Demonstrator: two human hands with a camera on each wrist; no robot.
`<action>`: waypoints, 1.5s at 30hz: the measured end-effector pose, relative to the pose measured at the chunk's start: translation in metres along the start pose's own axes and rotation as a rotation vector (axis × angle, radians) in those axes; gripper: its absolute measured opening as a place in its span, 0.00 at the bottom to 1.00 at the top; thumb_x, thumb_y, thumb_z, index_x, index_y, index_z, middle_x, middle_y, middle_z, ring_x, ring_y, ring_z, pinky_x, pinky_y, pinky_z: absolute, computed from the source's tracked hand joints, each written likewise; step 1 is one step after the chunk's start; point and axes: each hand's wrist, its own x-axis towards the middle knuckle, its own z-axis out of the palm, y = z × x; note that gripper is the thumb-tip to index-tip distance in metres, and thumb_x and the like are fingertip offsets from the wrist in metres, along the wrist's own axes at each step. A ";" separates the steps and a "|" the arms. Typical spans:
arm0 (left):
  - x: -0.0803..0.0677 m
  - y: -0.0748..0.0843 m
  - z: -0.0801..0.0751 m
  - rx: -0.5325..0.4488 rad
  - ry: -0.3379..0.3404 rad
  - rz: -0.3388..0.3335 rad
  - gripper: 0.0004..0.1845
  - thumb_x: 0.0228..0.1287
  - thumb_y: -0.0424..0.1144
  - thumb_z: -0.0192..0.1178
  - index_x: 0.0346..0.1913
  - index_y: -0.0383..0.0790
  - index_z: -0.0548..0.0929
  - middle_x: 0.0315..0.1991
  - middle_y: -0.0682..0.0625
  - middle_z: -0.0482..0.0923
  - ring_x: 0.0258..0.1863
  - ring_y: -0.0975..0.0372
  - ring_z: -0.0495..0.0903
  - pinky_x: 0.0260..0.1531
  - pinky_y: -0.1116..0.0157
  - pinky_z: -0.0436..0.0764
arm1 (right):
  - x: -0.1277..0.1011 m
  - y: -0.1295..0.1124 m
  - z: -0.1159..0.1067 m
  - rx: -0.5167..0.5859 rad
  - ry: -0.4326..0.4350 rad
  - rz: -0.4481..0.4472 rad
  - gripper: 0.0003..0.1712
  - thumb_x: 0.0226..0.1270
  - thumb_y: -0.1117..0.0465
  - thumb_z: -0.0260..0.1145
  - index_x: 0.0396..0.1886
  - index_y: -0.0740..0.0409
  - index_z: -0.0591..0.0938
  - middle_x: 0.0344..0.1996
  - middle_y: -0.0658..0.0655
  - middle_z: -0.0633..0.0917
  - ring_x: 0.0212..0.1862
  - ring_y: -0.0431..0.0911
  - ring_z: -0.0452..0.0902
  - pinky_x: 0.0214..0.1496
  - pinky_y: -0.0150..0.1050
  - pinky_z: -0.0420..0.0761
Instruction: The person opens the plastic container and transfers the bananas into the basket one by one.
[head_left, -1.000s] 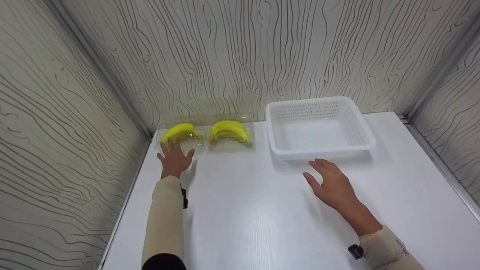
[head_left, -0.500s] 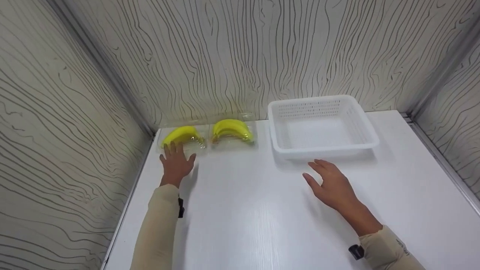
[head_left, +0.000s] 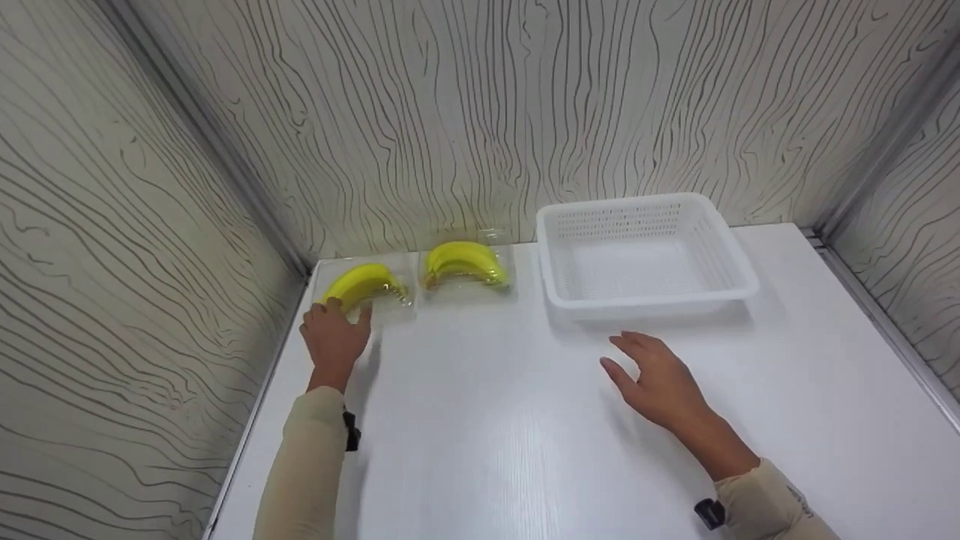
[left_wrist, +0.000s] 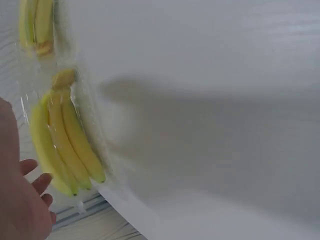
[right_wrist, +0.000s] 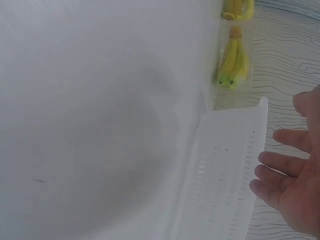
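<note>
So this looks like the very start of a pick-up. The left hand (head_left: 334, 335) is at the near edge of the left banana pack (head_left: 365, 285), a bunch of yellow bananas in a clear plastic clamshell sitting at the back-left corner of the white bench (head_left: 480, 420), right up against the wall. In the head view the fingers (head_left: 330, 309) are curling onto the pack's near left end, touching it. I can't tell if it's a proper grip yet; the left wrist view only shows fingertips (left_wrist: 35, 175) just beside the bananas (left_wrist: 62, 145), loosely bent, with the plastic hard to make out. I'd call it contact, not a hold.

A second banana pack (head_left: 465, 264) sits just to the right of the first one, nearly touching it, and the white perforated basket (head_left: 645, 255) is further right, with nothing in it.

The right hand (head_left: 660, 379) hovers over bare bench in front of the basket, fingers released and spread, holding nothing. The right wrist view shows the same: open palm (right_wrist: 295, 185) next to the basket's rim.

My guess for the next move: the left hand needs to get thumb and fingers around both sides of that slippery clamshell before lifting, since it's tucked in the corner and the neighbouring pack leaves little room on the right.
</note>
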 end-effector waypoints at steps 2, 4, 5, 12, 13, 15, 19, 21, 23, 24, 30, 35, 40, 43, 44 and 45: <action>0.005 -0.008 0.000 -0.084 0.065 -0.109 0.41 0.75 0.61 0.57 0.70 0.25 0.71 0.66 0.24 0.70 0.68 0.33 0.68 0.72 0.36 0.65 | 0.000 -0.001 0.001 0.007 -0.007 -0.002 0.26 0.77 0.49 0.69 0.65 0.60 0.85 0.66 0.67 0.84 0.70 0.66 0.79 0.71 0.65 0.79; 0.011 -0.017 -0.001 -0.168 0.083 -0.229 0.45 0.75 0.61 0.56 0.76 0.24 0.64 0.73 0.21 0.62 0.74 0.31 0.62 0.77 0.36 0.60 | 0.000 -0.001 0.003 0.014 -0.014 -0.001 0.26 0.77 0.49 0.69 0.65 0.59 0.85 0.66 0.67 0.85 0.70 0.65 0.79 0.71 0.65 0.79; 0.014 -0.021 -0.002 -0.210 0.068 -0.292 0.48 0.76 0.62 0.54 0.79 0.24 0.58 0.77 0.21 0.56 0.78 0.31 0.57 0.80 0.35 0.57 | 0.000 -0.001 0.004 0.020 -0.019 0.000 0.26 0.77 0.49 0.69 0.65 0.59 0.85 0.66 0.66 0.85 0.70 0.64 0.79 0.71 0.65 0.79; 0.024 -0.044 -0.008 -0.525 -0.094 -0.560 0.53 0.78 0.63 0.50 0.86 0.32 0.39 0.85 0.26 0.46 0.86 0.33 0.48 0.86 0.41 0.53 | 0.005 -0.010 0.018 0.087 -0.125 0.039 0.27 0.80 0.46 0.66 0.68 0.58 0.84 0.67 0.63 0.85 0.72 0.62 0.79 0.75 0.63 0.77; 0.024 -0.046 -0.008 -0.572 -0.092 -0.567 0.52 0.78 0.61 0.50 0.86 0.32 0.40 0.85 0.26 0.46 0.86 0.34 0.48 0.87 0.43 0.53 | 0.008 -0.013 0.022 0.104 -0.149 0.045 0.27 0.80 0.46 0.65 0.69 0.57 0.83 0.67 0.62 0.85 0.73 0.62 0.78 0.76 0.62 0.76; 0.024 -0.045 -0.008 -0.640 -0.077 -0.558 0.48 0.79 0.56 0.51 0.86 0.31 0.43 0.85 0.27 0.48 0.87 0.37 0.49 0.88 0.46 0.52 | 0.015 -0.020 0.031 0.123 -0.200 0.045 0.29 0.81 0.45 0.64 0.70 0.57 0.82 0.68 0.62 0.84 0.74 0.61 0.77 0.77 0.62 0.75; 0.023 -0.036 -0.008 -0.705 -0.022 -0.512 0.42 0.80 0.49 0.49 0.84 0.28 0.48 0.84 0.26 0.52 0.86 0.39 0.52 0.88 0.49 0.54 | 0.030 -0.040 0.049 0.155 -0.282 0.012 0.30 0.81 0.44 0.63 0.72 0.55 0.81 0.70 0.60 0.83 0.75 0.60 0.76 0.79 0.60 0.74; 0.023 -0.031 -0.008 -0.685 -0.012 -0.495 0.41 0.80 0.47 0.48 0.83 0.26 0.50 0.83 0.25 0.55 0.85 0.38 0.54 0.87 0.49 0.56 | 0.037 -0.050 0.057 0.157 -0.318 -0.020 0.30 0.81 0.44 0.63 0.72 0.55 0.80 0.71 0.60 0.83 0.76 0.59 0.76 0.80 0.60 0.73; 0.022 -0.028 -0.007 -0.667 -0.005 -0.493 0.40 0.79 0.47 0.46 0.83 0.26 0.51 0.82 0.24 0.56 0.84 0.38 0.56 0.87 0.48 0.57 | 0.043 -0.060 0.064 0.152 -0.349 -0.065 0.30 0.81 0.45 0.62 0.73 0.56 0.80 0.71 0.60 0.83 0.76 0.59 0.75 0.80 0.59 0.73; 0.021 -0.028 -0.007 -0.654 -0.006 -0.495 0.39 0.79 0.46 0.46 0.83 0.26 0.52 0.81 0.24 0.57 0.84 0.37 0.56 0.87 0.48 0.57 | 0.046 -0.065 0.068 0.150 -0.364 -0.091 0.30 0.81 0.45 0.62 0.73 0.57 0.79 0.71 0.60 0.82 0.76 0.59 0.75 0.80 0.59 0.73; 0.017 -0.033 -0.007 -0.630 -0.040 -0.492 0.37 0.80 0.44 0.42 0.83 0.26 0.53 0.82 0.25 0.55 0.85 0.38 0.55 0.87 0.48 0.57 | 0.058 -0.089 0.083 0.169 -0.425 -0.179 0.31 0.82 0.46 0.61 0.74 0.58 0.78 0.72 0.61 0.81 0.77 0.60 0.74 0.81 0.60 0.72; 0.016 -0.038 -0.006 -0.683 -0.052 -0.485 0.37 0.80 0.44 0.41 0.83 0.24 0.53 0.85 0.28 0.51 0.87 0.41 0.50 0.88 0.49 0.52 | 0.067 -0.101 0.096 0.219 -0.437 -0.177 0.31 0.82 0.46 0.60 0.74 0.58 0.78 0.71 0.61 0.82 0.77 0.60 0.75 0.81 0.60 0.73; 0.007 -0.046 -0.010 -0.711 -0.079 -0.491 0.36 0.82 0.44 0.39 0.84 0.28 0.52 0.86 0.30 0.50 0.87 0.41 0.51 0.88 0.48 0.55 | 0.072 -0.116 0.117 0.383 -0.473 -0.094 0.32 0.82 0.45 0.61 0.74 0.61 0.78 0.72 0.64 0.81 0.73 0.62 0.79 0.76 0.60 0.77; -0.002 -0.050 -0.015 -0.703 -0.088 -0.486 0.36 0.82 0.45 0.40 0.84 0.28 0.54 0.85 0.30 0.53 0.86 0.41 0.55 0.86 0.48 0.60 | 0.075 -0.126 0.130 0.450 -0.501 -0.020 0.35 0.82 0.44 0.60 0.77 0.61 0.75 0.73 0.67 0.80 0.72 0.64 0.79 0.75 0.61 0.79; -0.005 -0.051 -0.017 -0.697 -0.088 -0.490 0.36 0.81 0.46 0.40 0.84 0.29 0.55 0.85 0.30 0.54 0.86 0.41 0.56 0.86 0.48 0.61 | 0.076 -0.130 0.133 0.461 -0.505 0.003 0.36 0.82 0.44 0.60 0.77 0.61 0.74 0.72 0.68 0.80 0.72 0.64 0.79 0.75 0.61 0.78; -0.009 -0.051 -0.020 -0.690 -0.084 -0.489 0.36 0.81 0.46 0.41 0.84 0.28 0.56 0.84 0.30 0.56 0.85 0.41 0.57 0.85 0.47 0.61 | 0.077 -0.133 0.137 0.472 -0.507 0.026 0.36 0.81 0.43 0.60 0.78 0.60 0.73 0.72 0.68 0.80 0.72 0.63 0.79 0.76 0.61 0.78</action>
